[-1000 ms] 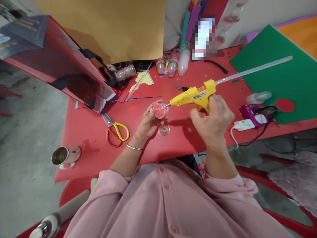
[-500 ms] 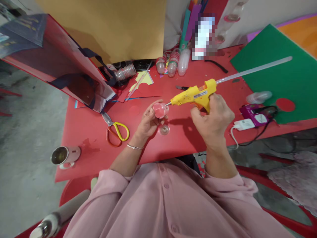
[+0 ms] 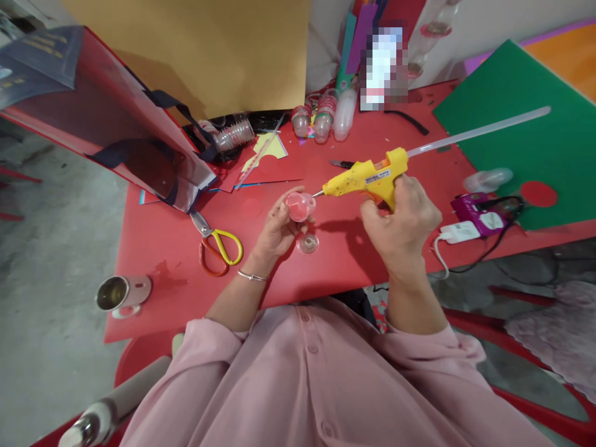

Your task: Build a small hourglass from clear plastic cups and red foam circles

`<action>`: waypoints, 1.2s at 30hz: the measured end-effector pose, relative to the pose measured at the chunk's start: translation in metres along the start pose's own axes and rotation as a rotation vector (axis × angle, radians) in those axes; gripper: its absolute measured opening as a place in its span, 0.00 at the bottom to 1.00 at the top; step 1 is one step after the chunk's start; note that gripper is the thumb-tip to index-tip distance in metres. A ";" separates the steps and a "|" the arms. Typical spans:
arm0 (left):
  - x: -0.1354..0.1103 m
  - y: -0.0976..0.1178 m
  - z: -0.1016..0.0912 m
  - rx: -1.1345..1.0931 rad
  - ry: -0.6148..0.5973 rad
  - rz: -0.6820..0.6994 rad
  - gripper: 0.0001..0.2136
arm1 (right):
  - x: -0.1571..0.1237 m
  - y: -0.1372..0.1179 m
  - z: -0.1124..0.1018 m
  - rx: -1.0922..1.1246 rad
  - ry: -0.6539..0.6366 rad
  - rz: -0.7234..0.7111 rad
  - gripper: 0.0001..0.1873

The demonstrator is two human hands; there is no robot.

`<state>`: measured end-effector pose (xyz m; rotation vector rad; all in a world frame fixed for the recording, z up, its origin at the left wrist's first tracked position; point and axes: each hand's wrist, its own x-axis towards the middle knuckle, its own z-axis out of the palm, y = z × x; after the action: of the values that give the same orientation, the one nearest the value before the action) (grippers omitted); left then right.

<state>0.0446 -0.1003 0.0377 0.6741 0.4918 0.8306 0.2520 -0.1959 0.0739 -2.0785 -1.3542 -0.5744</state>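
Between the fingers of my left hand (image 3: pixel 275 231) is a small clear plastic cup (image 3: pixel 299 207), looking pinkish against the red table; its exact kind is hard to make out. My right hand (image 3: pixel 405 220) grips a yellow glue gun (image 3: pixel 367 176) by its handle, the index finger near the trigger. The metal nozzle points left and ends close to the cup's right edge; whether they touch I cannot tell. From the gun's rear sticks out a long translucent glue stick (image 3: pixel 484 130). Just below the left fingers, a round clear plastic piece (image 3: pixel 308 243) lies on the table.
Left of my hand lie scissors (image 3: pixel 218 245) with red and yellow handles, then a mug (image 3: pixel 121 293). A paper bag (image 3: pixel 135 124) stands at the back left. Several clear plastic cups (image 3: pixel 323 121) sit behind. On the right are a purple power adapter (image 3: pixel 479 217) and green board (image 3: pixel 521 136).
The cup has shifted slightly left, leaving a little more room between it and the nozzle. Both hands keep their grips.
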 end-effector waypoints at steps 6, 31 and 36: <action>0.001 0.000 0.001 0.020 0.066 -0.011 0.32 | -0.001 -0.001 -0.002 0.007 -0.026 0.020 0.21; 0.002 0.001 0.000 -0.023 0.055 0.004 0.32 | -0.010 0.001 0.000 0.032 -0.003 0.000 0.23; 0.002 0.001 0.001 0.033 0.097 -0.010 0.31 | -0.010 -0.002 -0.004 0.033 -0.059 0.037 0.22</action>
<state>0.0457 -0.0983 0.0385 0.6632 0.5971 0.8502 0.2458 -0.2045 0.0714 -2.1046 -1.3464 -0.4759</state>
